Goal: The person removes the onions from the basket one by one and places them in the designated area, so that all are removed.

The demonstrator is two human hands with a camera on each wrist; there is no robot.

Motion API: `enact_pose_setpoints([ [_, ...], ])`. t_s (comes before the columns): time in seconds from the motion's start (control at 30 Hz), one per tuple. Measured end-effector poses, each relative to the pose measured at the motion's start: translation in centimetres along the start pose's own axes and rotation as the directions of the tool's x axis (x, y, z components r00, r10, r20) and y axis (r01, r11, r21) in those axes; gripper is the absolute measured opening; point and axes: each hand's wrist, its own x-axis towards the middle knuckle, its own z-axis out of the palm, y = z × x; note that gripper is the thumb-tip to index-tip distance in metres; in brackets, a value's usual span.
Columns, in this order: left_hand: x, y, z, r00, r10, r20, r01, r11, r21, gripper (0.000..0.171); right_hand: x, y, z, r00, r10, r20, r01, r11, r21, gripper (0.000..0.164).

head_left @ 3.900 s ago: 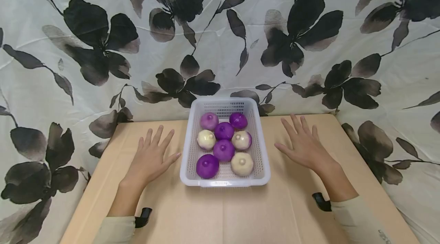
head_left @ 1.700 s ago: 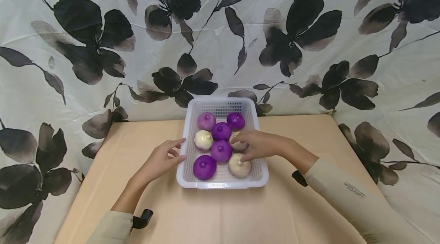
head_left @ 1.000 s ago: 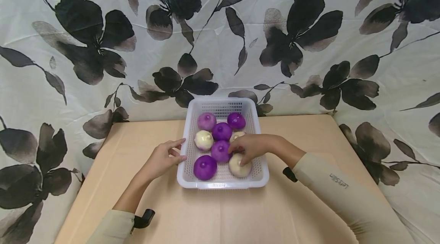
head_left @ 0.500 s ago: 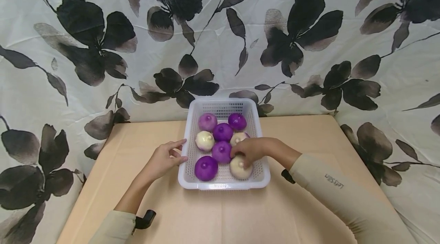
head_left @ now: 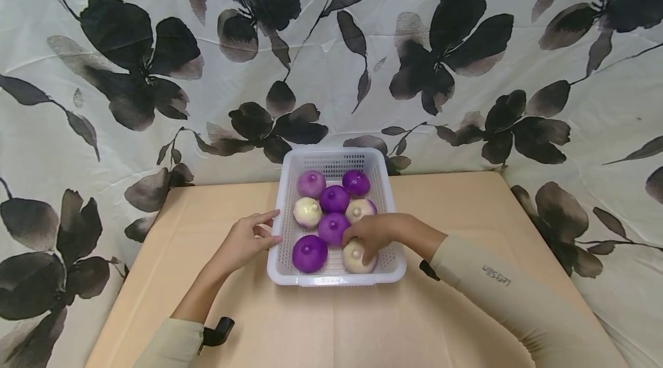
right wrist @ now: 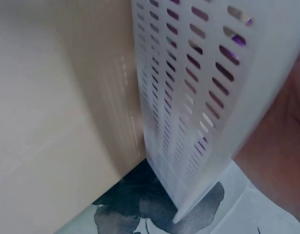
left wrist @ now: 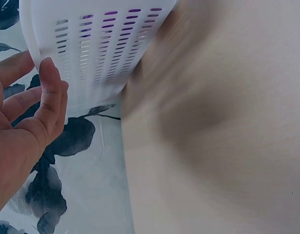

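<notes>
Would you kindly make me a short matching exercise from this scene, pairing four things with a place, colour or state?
Things:
1. Basket
2. Left hand
3. Cloth
4. Right hand

Descriptions:
A. Grips the cream onion nearest the person
B. White, with slotted sides
C. Touches the basket's left rim
D. Pale, with dark flowers

Pairs: 1-B, 2-C, 3-D, 4-A
</notes>
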Motion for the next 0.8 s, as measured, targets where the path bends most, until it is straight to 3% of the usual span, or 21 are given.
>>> enact_pose_setpoints([
  [0.23, -0.08, 0.11, 0.05, 1.0, -0.019, -0.009, 0.019, 1.0, 0.015, 0.065, 0.35, 0.18, 0.35, 0.999, -0.001, 0.044, 0.0, 1.0, 0.007, 0.058],
  [0.47, -0.05, 0.03, 0.16, 1.0, -0.018, -0.003, 0.018, 1.0, -0.02, 0.065, 0.99, 0.55, 0.62, 0.994, -0.065, 0.09, 0.06, 0.996, 0.064, 0.061],
  [0.8, -0.1, 0.25, 0.31, 1.0, -0.024, -0.008, 0.024, 1.0, -0.012, 0.065, 0.17, 0.45, 0.12, 0.996, -0.032, 0.083, 0.025, 0.997, 0.076, 0.061],
])
